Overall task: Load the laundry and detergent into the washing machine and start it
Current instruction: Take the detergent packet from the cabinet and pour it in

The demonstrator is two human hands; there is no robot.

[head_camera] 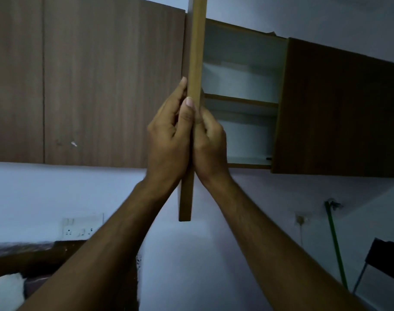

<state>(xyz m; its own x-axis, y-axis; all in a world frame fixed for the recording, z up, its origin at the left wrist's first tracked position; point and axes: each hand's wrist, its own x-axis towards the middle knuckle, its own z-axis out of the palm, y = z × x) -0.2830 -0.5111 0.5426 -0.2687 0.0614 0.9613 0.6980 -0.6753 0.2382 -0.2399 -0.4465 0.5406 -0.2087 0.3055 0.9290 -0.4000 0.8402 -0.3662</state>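
A row of brown wood-grain wall cabinets (90, 81) fills the far upper part of the view, its left doors shut. One cabinet door (195, 63) stands swung out, seen edge-on as a tall tan strip in the middle. Behind it to the right the open compartment (243, 90) shows pale inner walls and one shelf; nothing readable sits inside. The left hand (169, 135) presses against the left face of the door edge, thumb raised along it. The right hand (208, 140) holds the same edge from the right, fingers curled round it. On the white wall (57, 189) lower left is a switch and socket plate (82, 226); a green pole (336, 245) leans at far right. Neither washing machine, laundry nor detergent is in view, and no writing can be read.
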